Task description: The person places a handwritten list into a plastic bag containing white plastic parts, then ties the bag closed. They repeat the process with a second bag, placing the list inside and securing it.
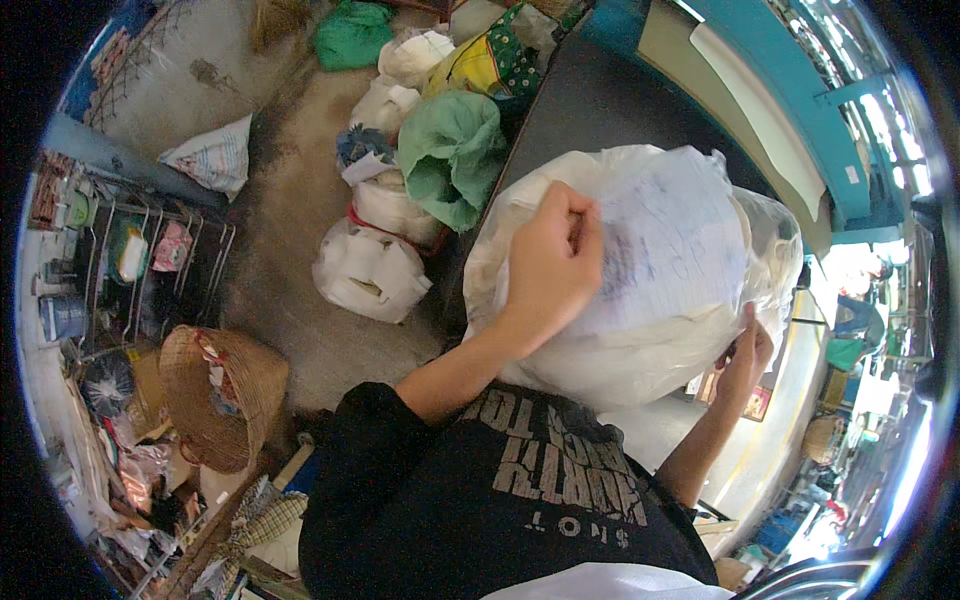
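Sitting at edge of dark table [610,95]: big puffy white bag [690,245]. Left hand [555,262] covering part of it, curled into loose fist; right hand [748,362] touching lower right side, can't tell if gripping tbh.

A stained grey-brown concrete floor [290,215] runs down the left side of the room, and beyond it on the far left spreads a pale grey, marked surface [215,75], whether wall or floor being unclear. A dark metal wire rack [190,285] stands at left. A dark flat tabletop [590,110] lies at the far centre, beside a blue-green metal frame [855,200] at far right. Harsh white light [905,115] glares through gaps along the right.
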{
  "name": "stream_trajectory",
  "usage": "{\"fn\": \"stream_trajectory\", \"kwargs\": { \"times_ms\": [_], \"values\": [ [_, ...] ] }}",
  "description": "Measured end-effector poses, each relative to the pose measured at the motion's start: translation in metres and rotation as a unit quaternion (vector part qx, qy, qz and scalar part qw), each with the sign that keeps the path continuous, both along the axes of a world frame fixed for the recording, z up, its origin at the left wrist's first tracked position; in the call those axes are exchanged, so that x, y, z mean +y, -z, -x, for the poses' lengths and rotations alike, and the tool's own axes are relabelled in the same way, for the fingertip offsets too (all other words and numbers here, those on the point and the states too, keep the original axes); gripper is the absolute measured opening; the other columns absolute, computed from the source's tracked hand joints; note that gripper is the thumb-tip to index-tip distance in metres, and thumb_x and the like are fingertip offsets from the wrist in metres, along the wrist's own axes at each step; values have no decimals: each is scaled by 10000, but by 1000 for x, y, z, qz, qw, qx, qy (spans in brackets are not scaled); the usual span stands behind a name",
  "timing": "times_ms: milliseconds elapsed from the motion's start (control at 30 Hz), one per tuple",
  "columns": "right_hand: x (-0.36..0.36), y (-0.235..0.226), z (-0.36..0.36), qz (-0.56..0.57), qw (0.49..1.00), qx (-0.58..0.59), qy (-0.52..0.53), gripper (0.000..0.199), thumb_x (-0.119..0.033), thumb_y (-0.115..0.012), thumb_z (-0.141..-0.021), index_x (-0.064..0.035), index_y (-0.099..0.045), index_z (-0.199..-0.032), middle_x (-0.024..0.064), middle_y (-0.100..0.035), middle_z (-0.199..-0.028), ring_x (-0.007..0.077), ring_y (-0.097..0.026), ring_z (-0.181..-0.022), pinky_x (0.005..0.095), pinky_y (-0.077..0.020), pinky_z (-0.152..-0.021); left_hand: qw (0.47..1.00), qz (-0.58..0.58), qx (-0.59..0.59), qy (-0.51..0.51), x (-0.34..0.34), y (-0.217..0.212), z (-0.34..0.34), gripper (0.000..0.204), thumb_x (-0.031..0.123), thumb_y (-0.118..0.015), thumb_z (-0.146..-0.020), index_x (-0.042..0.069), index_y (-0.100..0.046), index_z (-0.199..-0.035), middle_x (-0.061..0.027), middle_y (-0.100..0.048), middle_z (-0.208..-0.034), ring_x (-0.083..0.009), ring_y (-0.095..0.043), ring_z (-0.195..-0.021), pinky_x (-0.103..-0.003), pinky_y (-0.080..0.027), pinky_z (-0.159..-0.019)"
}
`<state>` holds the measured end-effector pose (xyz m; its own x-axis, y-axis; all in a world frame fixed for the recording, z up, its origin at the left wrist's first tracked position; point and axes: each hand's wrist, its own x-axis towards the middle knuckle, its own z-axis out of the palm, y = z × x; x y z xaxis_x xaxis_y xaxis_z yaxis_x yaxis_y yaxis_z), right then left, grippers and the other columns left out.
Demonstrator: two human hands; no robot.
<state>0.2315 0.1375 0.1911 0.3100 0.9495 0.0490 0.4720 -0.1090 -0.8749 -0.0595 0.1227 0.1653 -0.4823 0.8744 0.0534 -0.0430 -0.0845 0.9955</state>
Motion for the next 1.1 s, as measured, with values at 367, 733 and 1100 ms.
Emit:
{"fn": "stream_trajectory", "kwargs": {
  "times_ms": [367,733,1100],
  "values": [
    [-20,-20,-6,-56,997,-54,22,454,-371,-624,-1025,-92,-498,-690,-47,-407,-595,66,-395,-501,276,-288,-450,997,-24,16,76,-25,-25,25,134,93,-654,-975,13,-562,-920,-113,-605,-629,-201,-583,-524,-365,-430,-523],
    [-26,-19,-23,-169,977,122,42,306,-201,-628,-996,-67,-576,-726,-33,-511,-671,63,-466,-563,256,-379,-482,959,-44,272,61,-4,-25,28,114,106,-632,-995,30,-547,-997,-67,-539,-592,-228,-541,-480,-395,-410,-489],
    [-24,-54,71,-334,871,-237,-273,357,-243,-667,-952,-4,-658,-1217,191,-644,-1314,366,-606,-1245,551,-397,-1127,944,25,302,134,11,-19,34,539,206,-647,-955,-45,-521,-1415,-240,-665,-906,-431,-639,-857,-495,-496,-770]
  ]
}}
